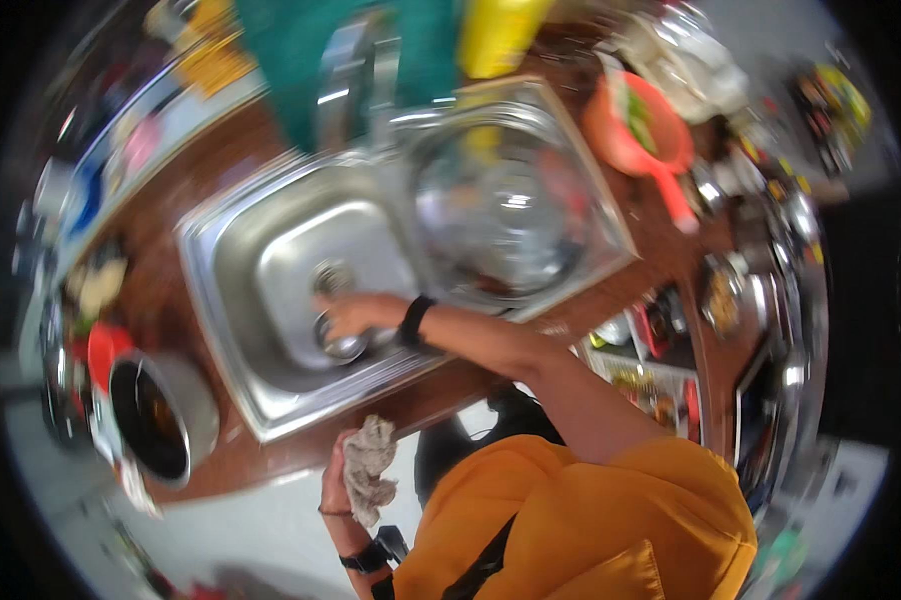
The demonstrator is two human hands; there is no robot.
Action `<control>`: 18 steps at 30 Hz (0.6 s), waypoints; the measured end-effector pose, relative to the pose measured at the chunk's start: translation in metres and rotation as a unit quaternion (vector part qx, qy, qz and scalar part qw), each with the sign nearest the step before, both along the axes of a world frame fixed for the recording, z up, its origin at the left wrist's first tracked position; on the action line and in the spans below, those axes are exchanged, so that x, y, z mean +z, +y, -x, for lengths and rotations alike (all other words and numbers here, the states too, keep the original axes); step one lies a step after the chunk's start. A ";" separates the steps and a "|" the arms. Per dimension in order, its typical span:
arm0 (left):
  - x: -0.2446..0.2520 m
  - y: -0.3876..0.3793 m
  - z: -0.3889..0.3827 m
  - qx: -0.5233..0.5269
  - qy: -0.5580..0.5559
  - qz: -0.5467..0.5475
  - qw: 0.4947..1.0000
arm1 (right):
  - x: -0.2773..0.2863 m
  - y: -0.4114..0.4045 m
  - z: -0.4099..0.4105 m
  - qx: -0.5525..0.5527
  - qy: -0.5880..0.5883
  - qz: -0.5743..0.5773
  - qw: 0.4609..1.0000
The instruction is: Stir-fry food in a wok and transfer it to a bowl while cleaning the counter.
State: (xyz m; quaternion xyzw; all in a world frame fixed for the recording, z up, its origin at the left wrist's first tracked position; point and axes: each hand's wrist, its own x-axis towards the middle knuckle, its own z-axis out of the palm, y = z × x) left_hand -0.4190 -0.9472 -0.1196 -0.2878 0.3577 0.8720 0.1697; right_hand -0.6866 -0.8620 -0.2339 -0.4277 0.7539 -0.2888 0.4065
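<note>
Bunched in my left hand [333, 480], a greyish-beige cloth [369, 469] hangs just off the counter's front edge. My right hand [364, 313] reaches into the left bowl of the stainless-steel sink [240, 300]. Its fingers are at a small round metal piece [345, 347] near the bowl's front side; blur hides whether they grip it. The drain [333, 276] lies just beyond those fingers. A large round metal vessel with a shiny, reflective inside [514, 202] fills the right side of the sink. Behind the sink rises a blurred faucet [383, 90].
A dark-bottomed metal pot [203, 405] stands on the brown counter [255, 469] at left, close to a red object [108, 349]. At right is an orange-red handled colander [599, 131] with something green inside. Below the counter, shelves [638, 367] hold kitchen items.
</note>
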 end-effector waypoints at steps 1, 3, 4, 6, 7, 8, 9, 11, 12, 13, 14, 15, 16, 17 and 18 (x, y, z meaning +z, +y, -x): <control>0.008 0.021 0.000 -0.001 0.019 0.004 1.000 | 0.059 0.030 -0.019 -0.035 -0.022 0.017 0.999; 0.020 0.032 0.022 -0.044 0.036 0.068 0.996 | 0.121 0.069 -0.040 -0.070 0.023 0.107 0.992; 0.026 0.040 0.039 -0.045 0.010 0.063 0.997 | 0.146 0.094 -0.050 -0.095 0.023 0.135 0.986; 0.025 0.059 0.071 -0.042 -0.014 0.034 0.998 | 0.185 0.145 -0.074 -0.156 0.020 0.138 0.978; 0.036 0.081 0.086 -0.086 0.022 -0.022 0.996 | 0.187 0.173 -0.091 -0.183 0.059 0.150 0.970; 0.036 0.110 0.091 -0.106 0.042 -0.018 0.993 | 0.183 0.205 -0.114 -0.222 0.115 0.133 0.959; 0.036 0.134 0.098 -0.131 0.064 -0.012 0.989 | 0.175 0.231 -0.134 -0.264 0.171 0.116 0.942; 0.037 0.191 0.102 -0.235 0.077 -0.016 0.969 | 0.168 0.279 -0.173 -0.359 0.123 0.081 0.922; 0.036 0.221 0.101 -0.250 0.060 -0.041 0.965 | 0.167 0.300 -0.189 -0.447 0.087 0.117 0.883; 0.037 0.253 0.098 -0.264 0.043 -0.066 0.961 | 0.155 0.322 -0.201 -0.462 0.090 0.118 0.874; 0.038 0.284 0.095 -0.279 0.044 -0.065 0.957 | 0.135 0.346 -0.212 -0.507 0.113 0.123 0.845; 0.037 0.316 0.092 -0.352 0.080 -0.043 0.932 | 0.123 0.368 -0.222 -0.552 0.135 0.126 0.813; 0.040 0.347 0.088 -0.416 0.117 -0.022 0.902 | 0.136 0.399 -0.233 -0.613 0.167 0.107 0.764; 0.047 0.379 0.084 -0.425 0.118 -0.020 0.897 | 0.140 0.431 -0.244 -0.646 0.146 0.095 0.743; 0.060 0.418 0.083 -0.586 0.253 0.214 0.739 | 0.143 0.464 -0.256 -0.683 0.127 0.079 0.715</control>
